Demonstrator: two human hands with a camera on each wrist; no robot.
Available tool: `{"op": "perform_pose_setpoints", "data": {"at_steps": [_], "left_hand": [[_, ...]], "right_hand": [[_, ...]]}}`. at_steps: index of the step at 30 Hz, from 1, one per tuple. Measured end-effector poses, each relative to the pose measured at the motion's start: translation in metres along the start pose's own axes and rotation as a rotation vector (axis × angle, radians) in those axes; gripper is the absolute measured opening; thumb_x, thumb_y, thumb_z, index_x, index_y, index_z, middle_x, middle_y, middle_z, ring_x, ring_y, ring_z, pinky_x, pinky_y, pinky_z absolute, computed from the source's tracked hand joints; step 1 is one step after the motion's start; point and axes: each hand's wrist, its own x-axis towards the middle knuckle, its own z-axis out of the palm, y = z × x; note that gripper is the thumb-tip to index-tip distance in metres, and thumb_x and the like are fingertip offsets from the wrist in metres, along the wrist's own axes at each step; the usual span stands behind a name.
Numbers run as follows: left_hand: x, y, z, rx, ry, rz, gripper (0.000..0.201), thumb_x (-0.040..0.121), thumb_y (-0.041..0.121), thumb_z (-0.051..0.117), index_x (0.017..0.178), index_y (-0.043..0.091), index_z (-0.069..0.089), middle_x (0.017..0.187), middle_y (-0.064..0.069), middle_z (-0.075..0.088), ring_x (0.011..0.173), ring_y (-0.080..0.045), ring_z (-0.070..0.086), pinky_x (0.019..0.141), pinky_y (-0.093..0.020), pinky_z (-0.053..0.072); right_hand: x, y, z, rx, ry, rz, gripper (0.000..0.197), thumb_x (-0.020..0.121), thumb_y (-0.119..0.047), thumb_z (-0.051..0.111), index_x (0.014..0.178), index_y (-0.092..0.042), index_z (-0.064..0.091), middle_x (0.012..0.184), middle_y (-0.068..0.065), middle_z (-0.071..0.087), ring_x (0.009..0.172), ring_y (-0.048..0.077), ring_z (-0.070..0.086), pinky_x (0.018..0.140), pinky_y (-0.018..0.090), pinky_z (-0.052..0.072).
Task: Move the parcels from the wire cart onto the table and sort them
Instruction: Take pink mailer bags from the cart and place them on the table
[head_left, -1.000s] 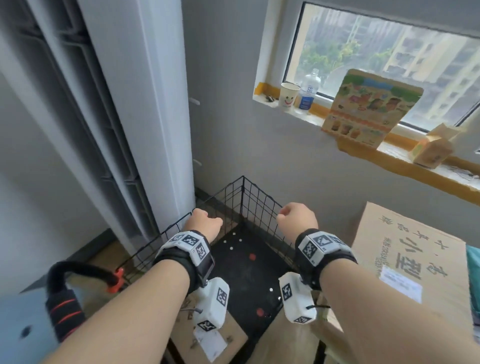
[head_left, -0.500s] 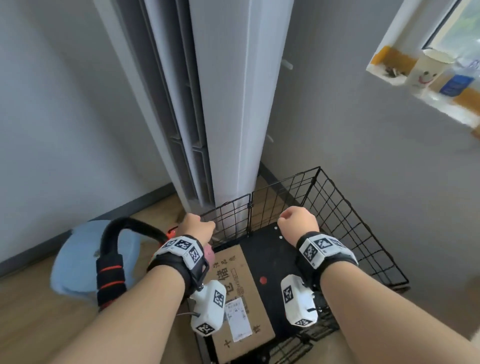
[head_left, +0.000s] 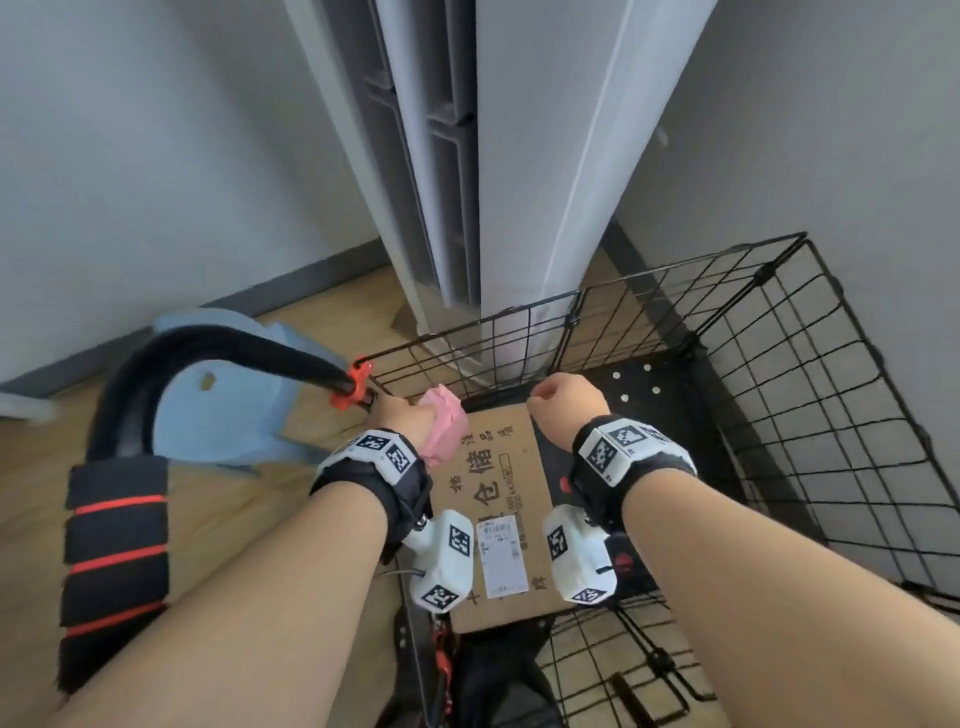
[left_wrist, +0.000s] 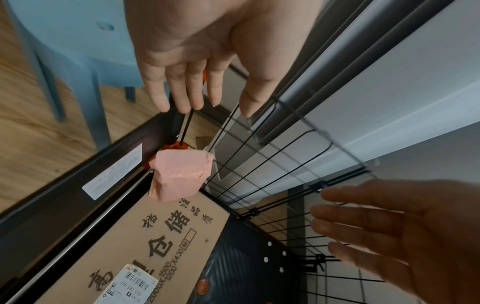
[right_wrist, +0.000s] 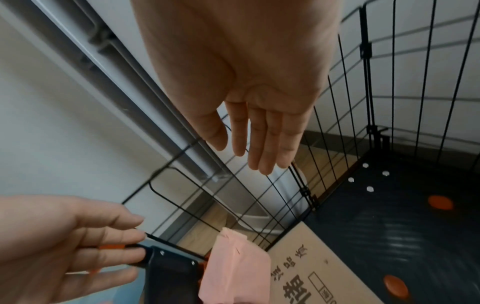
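Note:
A black wire cart (head_left: 779, 389) stands below me. On its dark floor lies a flat cardboard parcel (head_left: 498, 499) with printed characters and a white label, also in the wrist views (left_wrist: 145, 246) (right_wrist: 324, 267). A small pink soft parcel (head_left: 444, 426) (left_wrist: 182, 174) (right_wrist: 233, 267) leans in the cart's far left corner, on the cardboard's end. My left hand (head_left: 402, 415) (left_wrist: 202, 98) hangs over that corner, fingers straight and pointing down, holding nothing. My right hand (head_left: 563, 400) (right_wrist: 254, 144) hovers above the far end of the cardboard parcel, fingers straight, empty.
A tall white air-conditioner column (head_left: 493, 156) stands right behind the cart's far wall. The cart's black handle (head_left: 117, 545) with red stripes arches at the left over a blue plastic stool (head_left: 223, 405). Grey walls close in on the far side and the right.
The view has swung down and left, from the window sill and a big box at the right to the cart. Both hands have come lower into the cart's near left part.

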Motion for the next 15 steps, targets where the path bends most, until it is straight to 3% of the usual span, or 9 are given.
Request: {"op": "perform_pose_setpoints", "data": {"at_steps": [7,10,13,15], "left_hand": [[0.062,-0.029,0.045,-0.068,0.05,-0.143,0.044,0.082,0.022,0.064,0.12,0.003,0.056,0.117,-0.015,0.064,0.106,-0.03,0.062,0.088,-0.032,0.05],[0.079,-0.037,0.061,-0.08,0.077,-0.168,0.051,0.083,0.022,0.065,0.129,0.006,0.047,0.125,-0.013,0.059,0.112,-0.028,0.059,0.09,-0.029,0.046],[0.085,-0.043,0.077,-0.039,0.026,-0.091,0.064,0.09,0.022,0.061,0.14,-0.001,0.031,0.142,-0.019,0.043,0.131,-0.03,0.044,0.106,-0.033,0.035],[0.096,-0.042,0.087,-0.006,0.016,-0.084,0.063,0.093,0.022,0.057,0.143,0.0,0.026,0.146,-0.019,0.038,0.135,-0.028,0.038,0.113,-0.036,0.028]], "right_hand": [[0.073,0.019,0.064,-0.062,-0.097,0.002,0.033,0.096,-0.021,0.047,0.122,-0.007,0.062,0.121,0.011,0.064,0.11,0.028,0.061,0.094,0.033,0.049],[0.098,0.017,0.093,-0.104,-0.161,0.0,0.036,0.096,-0.023,0.046,0.125,-0.006,0.059,0.122,0.012,0.063,0.113,0.029,0.059,0.097,0.038,0.048],[0.119,0.018,0.119,-0.055,-0.19,0.013,0.034,0.092,-0.022,0.05,0.12,-0.007,0.059,0.11,0.012,0.064,0.108,0.031,0.06,0.095,0.043,0.05],[0.129,0.018,0.128,-0.023,-0.197,0.019,0.037,0.091,-0.02,0.05,0.126,-0.007,0.055,0.105,0.009,0.061,0.098,0.028,0.062,0.092,0.042,0.052]]}}
